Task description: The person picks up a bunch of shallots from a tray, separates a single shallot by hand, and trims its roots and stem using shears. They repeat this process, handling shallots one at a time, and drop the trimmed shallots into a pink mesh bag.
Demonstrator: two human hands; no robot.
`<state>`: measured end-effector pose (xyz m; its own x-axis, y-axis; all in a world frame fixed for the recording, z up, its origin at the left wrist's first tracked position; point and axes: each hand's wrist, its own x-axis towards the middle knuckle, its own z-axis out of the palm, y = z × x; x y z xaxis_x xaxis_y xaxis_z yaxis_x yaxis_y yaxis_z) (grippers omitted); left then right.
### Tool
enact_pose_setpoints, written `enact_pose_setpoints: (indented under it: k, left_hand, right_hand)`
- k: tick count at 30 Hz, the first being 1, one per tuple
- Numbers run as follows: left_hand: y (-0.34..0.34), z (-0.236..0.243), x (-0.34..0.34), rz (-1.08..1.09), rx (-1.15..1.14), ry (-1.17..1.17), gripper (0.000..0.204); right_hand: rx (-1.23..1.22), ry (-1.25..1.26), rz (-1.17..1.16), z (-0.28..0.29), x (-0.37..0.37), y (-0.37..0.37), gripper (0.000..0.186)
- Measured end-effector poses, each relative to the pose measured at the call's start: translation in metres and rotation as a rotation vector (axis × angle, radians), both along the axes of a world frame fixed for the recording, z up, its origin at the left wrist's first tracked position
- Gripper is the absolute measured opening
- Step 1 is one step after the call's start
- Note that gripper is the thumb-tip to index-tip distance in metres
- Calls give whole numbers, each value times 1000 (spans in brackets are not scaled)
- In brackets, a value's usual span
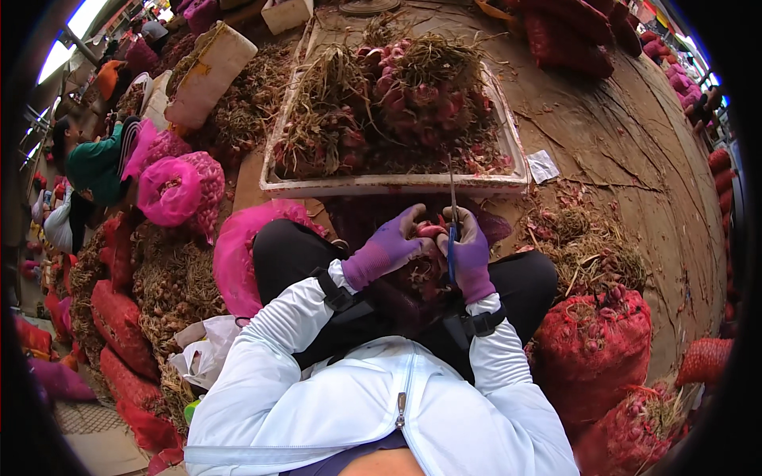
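At frame centre, the left hand [385,252] pinches reddish bulbs [431,229]; the right hand [471,252] grips blue-handled scissors [452,258]. A heaped white tray [389,190] spans upper centre, pink netting [235,258] centre-left, a red sack [595,357] lower right.

No text, label, brand, number or sign can be read anywhere in this view.

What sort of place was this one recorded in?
Likely an onion or shallot packing area, perhaps part of a produce market. A shallow white tray holds a heap of reddish bulbs with dried stalks, and filled red mesh sacks and pink net bags stand around.
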<state>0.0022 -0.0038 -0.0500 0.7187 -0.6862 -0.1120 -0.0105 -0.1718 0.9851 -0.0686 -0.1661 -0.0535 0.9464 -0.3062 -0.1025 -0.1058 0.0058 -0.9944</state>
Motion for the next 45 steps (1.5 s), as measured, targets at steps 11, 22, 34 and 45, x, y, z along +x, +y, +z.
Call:
enact_pose_setpoints:
  k: [11, 22, 34, 45]
  left_hand:
    - [3, 20, 14, -154, -122, 255, 69]
    - [18, 25, 25, -189, -82, 39, 85]
    - [14, 30, 30, -204, -68, 345, 78]
    - [16, 26, 33, 25, -249, 497, 41]
  right_hand:
    - [67, -176, -77, -3, 3, 15, 43]
    - [316, -53, -49, 17, 4, -1, 39]
    - [-518, -58, -174, 6, 4, 1, 30]
    - [298, -101, -143, 30, 3, 6, 36]
